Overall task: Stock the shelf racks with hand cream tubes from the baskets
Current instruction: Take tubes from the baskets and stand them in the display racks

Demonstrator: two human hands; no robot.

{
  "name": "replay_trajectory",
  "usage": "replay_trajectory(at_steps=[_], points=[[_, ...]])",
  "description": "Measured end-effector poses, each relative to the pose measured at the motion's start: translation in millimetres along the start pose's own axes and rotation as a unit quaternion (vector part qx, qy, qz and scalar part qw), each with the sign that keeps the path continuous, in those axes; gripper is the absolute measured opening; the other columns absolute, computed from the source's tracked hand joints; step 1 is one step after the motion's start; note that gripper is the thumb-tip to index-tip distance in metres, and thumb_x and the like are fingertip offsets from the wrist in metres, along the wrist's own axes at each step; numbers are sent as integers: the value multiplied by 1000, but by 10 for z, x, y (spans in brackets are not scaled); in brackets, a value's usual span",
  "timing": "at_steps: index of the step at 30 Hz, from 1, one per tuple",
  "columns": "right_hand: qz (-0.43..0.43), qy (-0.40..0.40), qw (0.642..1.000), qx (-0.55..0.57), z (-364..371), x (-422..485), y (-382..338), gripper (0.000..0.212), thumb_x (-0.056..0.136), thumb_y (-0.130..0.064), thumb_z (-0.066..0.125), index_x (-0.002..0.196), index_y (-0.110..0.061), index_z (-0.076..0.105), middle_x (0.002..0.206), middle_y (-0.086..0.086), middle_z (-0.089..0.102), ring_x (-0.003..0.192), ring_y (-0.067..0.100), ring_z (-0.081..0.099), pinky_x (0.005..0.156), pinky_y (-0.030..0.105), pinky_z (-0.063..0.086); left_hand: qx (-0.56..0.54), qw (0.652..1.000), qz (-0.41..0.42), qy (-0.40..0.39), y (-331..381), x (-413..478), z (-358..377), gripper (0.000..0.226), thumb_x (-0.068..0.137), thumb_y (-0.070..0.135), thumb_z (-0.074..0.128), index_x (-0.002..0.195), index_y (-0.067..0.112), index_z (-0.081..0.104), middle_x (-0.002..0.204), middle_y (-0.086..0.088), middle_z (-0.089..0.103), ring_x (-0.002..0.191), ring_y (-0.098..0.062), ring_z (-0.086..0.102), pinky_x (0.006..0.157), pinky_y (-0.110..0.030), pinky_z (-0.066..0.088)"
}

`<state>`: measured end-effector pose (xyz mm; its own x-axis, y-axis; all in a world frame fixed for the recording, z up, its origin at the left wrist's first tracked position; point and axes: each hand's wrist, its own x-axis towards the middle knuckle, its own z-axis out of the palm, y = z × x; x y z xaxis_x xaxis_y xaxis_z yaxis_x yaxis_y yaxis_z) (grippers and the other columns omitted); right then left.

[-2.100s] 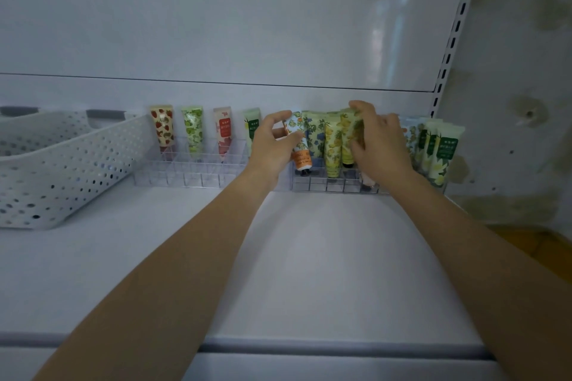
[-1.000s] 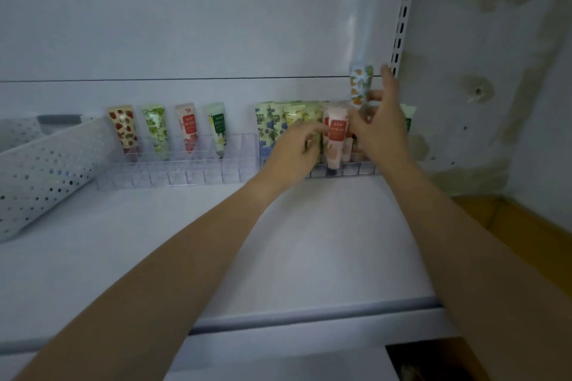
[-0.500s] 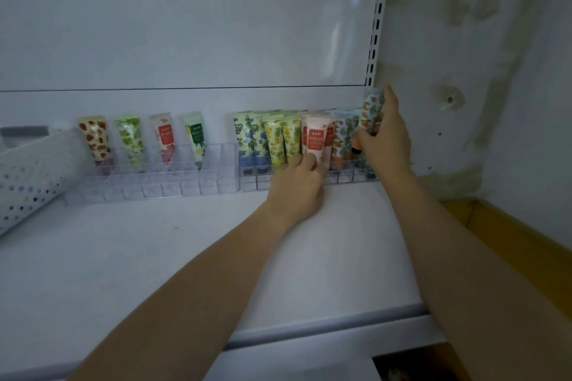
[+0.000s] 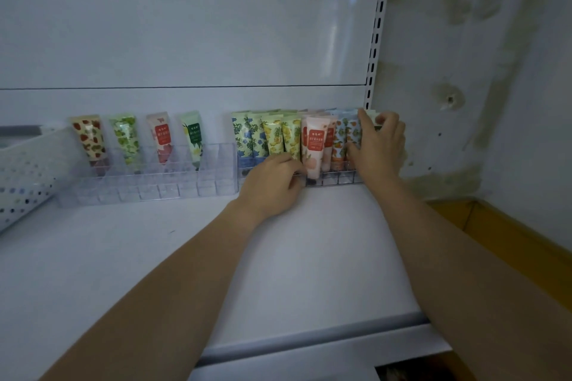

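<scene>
Two clear plastic racks stand against the shelf's back wall. The left rack (image 4: 145, 187) holds four spaced tubes. The right rack (image 4: 335, 179) is packed with several hand cream tubes in blue, yellow, peach and orange prints. My left hand (image 4: 272, 184) has its fingers curled at the bottom of the front peach tube (image 4: 315, 145), pinching it in its slot. My right hand (image 4: 379, 148) reaches over the rack's right end, thumb and fingers closed round the top of a pale green tube (image 4: 374, 119). Tubes behind that hand are hidden.
A white perforated basket (image 4: 23, 173) lies tilted at the shelf's left edge. A slotted upright (image 4: 376, 40) marks the shelf's right end, with a stained wall beyond it. The white shelf board (image 4: 278, 272) stretches toward me to its front lip.
My right hand came down from above the rack, and the orange-print tube it held now stands in the row. My left hand stayed low at the peach tube.
</scene>
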<state>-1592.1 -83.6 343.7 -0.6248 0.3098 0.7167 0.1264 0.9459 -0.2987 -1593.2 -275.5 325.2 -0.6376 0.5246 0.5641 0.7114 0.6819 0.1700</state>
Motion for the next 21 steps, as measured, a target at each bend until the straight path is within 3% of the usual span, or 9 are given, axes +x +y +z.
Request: replay_trajectory(at_steps=[5, 9, 14, 17, 21], points=[[-6, -10, 1000, -10, -33, -38, -31, 67, 88, -28, 60, 145, -18, 26, 133, 18, 31, 121, 31, 31, 96, 38, 33, -13, 999, -33, 24, -53, -10, -40, 27, 89, 10, 48, 110, 11, 64, 109, -5, 62, 107, -23, 52, 80, -38, 50], [-46, 29, 997, 53, -157, -64, -260, 57, 92, -24, 53, 144, -18, 32, 135, 17, 34, 121, 31, 33, 99, 37, 30, -20, 994, -80, 75, -49, 43, -122, 25, 91, 12, 48, 109, 11, 64, 109, -5, 61, 101, -23, 54, 72, -30, 44], [-195, 67, 970, 129, -316, -238, -795, 45, 88, -13, 54, 133, -8, 49, 133, 22, 47, 119, 39, 44, 97, 46, 37, 31, 994, -77, 76, -283, 121, -619, 26, 89, 13, 47, 109, 12, 63, 110, -8, 60, 105, -27, 54, 82, -40, 49], [-282, 38, 950, 127, -291, -324, -1138, 41, 87, -10, 57, 128, -3, 54, 130, 23, 51, 118, 41, 49, 99, 48, 38, 81, 990, -88, 78, -587, 65, -1042, 27, 90, 14, 46, 111, 11, 61, 112, -10, 59, 105, -28, 54, 85, -40, 47], [-323, -10, 936, 139, -254, -328, -1785, 41, 90, -15, 53, 130, -5, 52, 133, 19, 50, 123, 36, 47, 102, 45, 34, 148, 977, -129, 81, -1086, -133, -1718, 27, 91, 19, 45, 114, 16, 59, 115, -5, 58, 105, -24, 55, 86, -38, 45]])
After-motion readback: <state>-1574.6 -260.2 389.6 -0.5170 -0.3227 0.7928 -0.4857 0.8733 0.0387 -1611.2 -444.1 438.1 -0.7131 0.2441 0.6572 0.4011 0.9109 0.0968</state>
